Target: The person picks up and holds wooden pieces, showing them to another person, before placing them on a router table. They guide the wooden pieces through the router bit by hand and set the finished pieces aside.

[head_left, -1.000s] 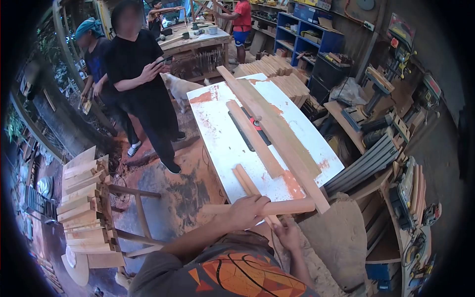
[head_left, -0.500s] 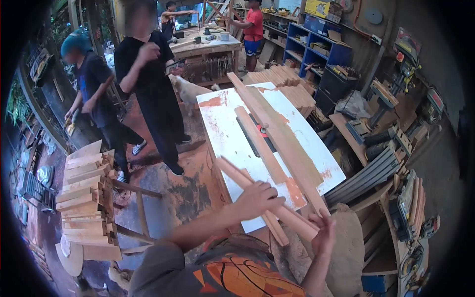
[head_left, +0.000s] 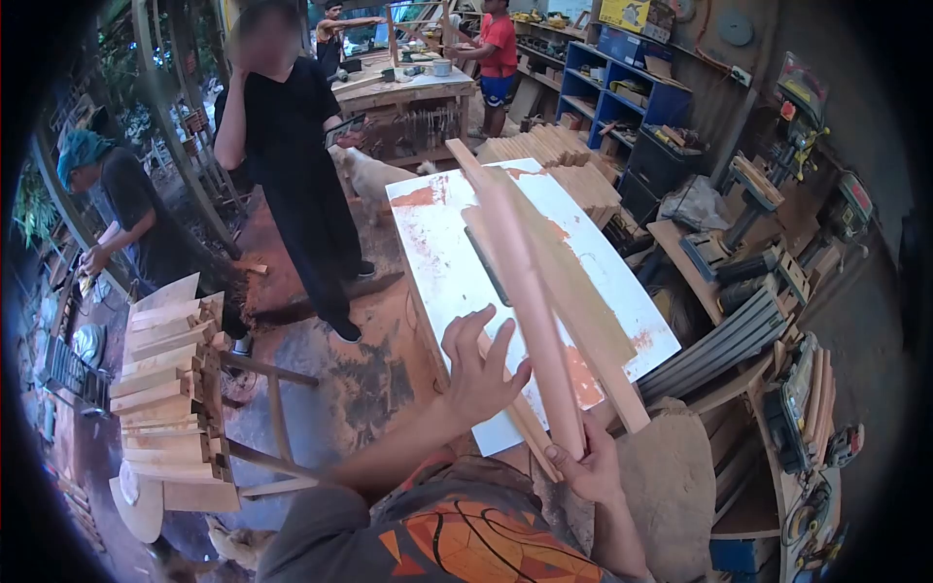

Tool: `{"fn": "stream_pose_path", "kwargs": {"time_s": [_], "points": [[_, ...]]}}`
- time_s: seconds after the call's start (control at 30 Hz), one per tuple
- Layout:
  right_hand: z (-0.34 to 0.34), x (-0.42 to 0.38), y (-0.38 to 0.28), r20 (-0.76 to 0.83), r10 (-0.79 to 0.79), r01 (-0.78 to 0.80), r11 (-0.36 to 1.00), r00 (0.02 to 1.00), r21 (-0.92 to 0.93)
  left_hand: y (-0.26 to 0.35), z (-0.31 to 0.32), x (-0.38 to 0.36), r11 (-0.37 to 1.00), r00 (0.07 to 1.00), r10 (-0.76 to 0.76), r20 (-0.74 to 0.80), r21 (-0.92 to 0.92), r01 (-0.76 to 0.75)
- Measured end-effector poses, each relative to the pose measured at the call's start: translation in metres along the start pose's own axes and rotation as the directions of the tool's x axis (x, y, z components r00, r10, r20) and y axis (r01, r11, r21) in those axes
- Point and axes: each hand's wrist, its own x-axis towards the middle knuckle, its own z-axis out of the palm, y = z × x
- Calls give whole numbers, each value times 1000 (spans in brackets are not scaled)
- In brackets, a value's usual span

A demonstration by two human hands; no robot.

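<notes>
A long wooden piece (head_left: pixel 533 296) is held up over the white board (head_left: pixel 425 248), its near end in my right hand (head_left: pixel 593 468). Just left of that piece, my left hand (head_left: pixel 481 367) is spread open and holds nothing. Below the held piece, a narrower strip (head_left: pixel 532 432) lies on the board, mostly hidden. To the right a long plank (head_left: pixel 610 377) runs diagonally across the board, its near end past the edge.
Stacked wood pieces (head_left: pixel 165 398) lie on a rack at the left. A person in black (head_left: pixel 296 155) stands beyond the board, near a dog (head_left: pixel 374 180). Another person bends at the left; others are at the back bench (head_left: pixel 408 90). Tools crowd the right.
The held piece has swung from pointing left to pointing away over the board. My left hand has let go and opened. The person at the left has bent down; the one in black has raised a hand.
</notes>
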Motion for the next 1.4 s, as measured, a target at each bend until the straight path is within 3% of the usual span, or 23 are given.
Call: {"fn": "stream_pose_path", "kwargs": {"time_s": [0.03, 0.1, 0.17, 0.2, 0.23, 0.27, 0.33, 0.43, 0.5, 0.6, 0.67, 0.7, 0.77, 0.8, 0.9, 0.93, 0.97, 1.07, 1.13, 1.2, 1.27, 1.33, 1.4], "points": [[6, 2, 3, -40, -52, 56, 990, 998, 131, 0, -4, -6, 992, 993, -120, -21, -38, 119], [15, 12, 1, -19, 3, 0, 992, 1000, 129, 6, -6, -29, 986, 981, -162, 109, -22, 165], [14, 16, -2, -11, 41, -39, 992, 999, 118, 3, 6, -56, 956, 930, -108, 351, -218, 194], [11, 18, -6, 40, -3, -9, 957, 999, 290, 2, 7, -67, 945, 908, -82, 410, -257, 201], [10, 20, -8, 81, -54, 11, 890, 995, 456, 2, 7, -74, 946, 909, -83, 408, -254, 200], [11, 24, -7, 83, -50, 6, 890, 995, 456, 3, 6, -83, 936, 888, -60, 456, -283, 208], [11, 35, -6, -31, -182, 174, 855, 983, 489, 5, 6, -95, 919, 838, -52, 543, -303, 253], [12, 35, -28, -50, -132, 130, 716, 990, 685, 4, 8, -101, 908, 816, -29, 577, -325, 263], [6, 39, -27, -67, -166, 167, 717, 984, 677, 1, 11, -102, 909, 820, -38, 571, -320, 265], [-11, 37, -11, -39, -132, 128, 784, 990, 607, 3, 17, -100, 909, 826, -81, 558, -298, 291], [-17, 29, 22, -289, -26, 105, 960, 957, 260, -1, 16, -100, 906, 827, -134, 546, -271, 326], [-24, 25, 31, -284, -36, 112, 960, 958, 256, -4, 19, -98, 905, 833, -154, 531, -263, 335], [-33, 19, 40, -338, 125, -112, 992, 933, 59, -11, 25, -94, 904, 838, -174, 517, -253, 344], [-37, 19, 44, -338, 129, -116, 991, 932, 59, -13, 31, -91, 901, 828, -170, 534, -256, 350], [-53, 18, 55, -357, 231, -293, 948, 905, -128, -10, 62, -91, 902, 798, -154, 582, -247, 354], [-63, 18, 83, -341, 66, -224, 866, 938, -448, -9, 76, -93, 909, 781, -147, 607, -228, 349], [-67, 19, 94, -269, -84, -141, 683, 959, -717, -8, 92, -98, 907, 777, -148, 611, -230, 353], [-69, 30, 104, -253, 68, -239, 628, 965, -741, -9, 132, -100, 918, 683, -155, 714, -150, 366], [-78, 35, 120, -224, 23, -189, 623, 974, -759, -14, 147, -92, 958, 529, -142, 837, -18, 286], [-87, 36, 128, -194, -13, -145, 616, 981, -775, -18, 162, -95, 977, 506, -81, 859, -33, 213], [-95, 31, 120, -275, 3, -188, 737, 961, -649, -20, 182, -98, 988, 475, -14, 880, -61, 142], [-98, 21, 99, -330, 42, -245, 760, 943, -603, -18, 203, -103, 999, 531, 41, 846, -22, -43], [-104, 11, 91, -377, 31, -248, 801, 926, -546, -20, 226, -107, 998, 533, 36, 845, -1, -67]]}}
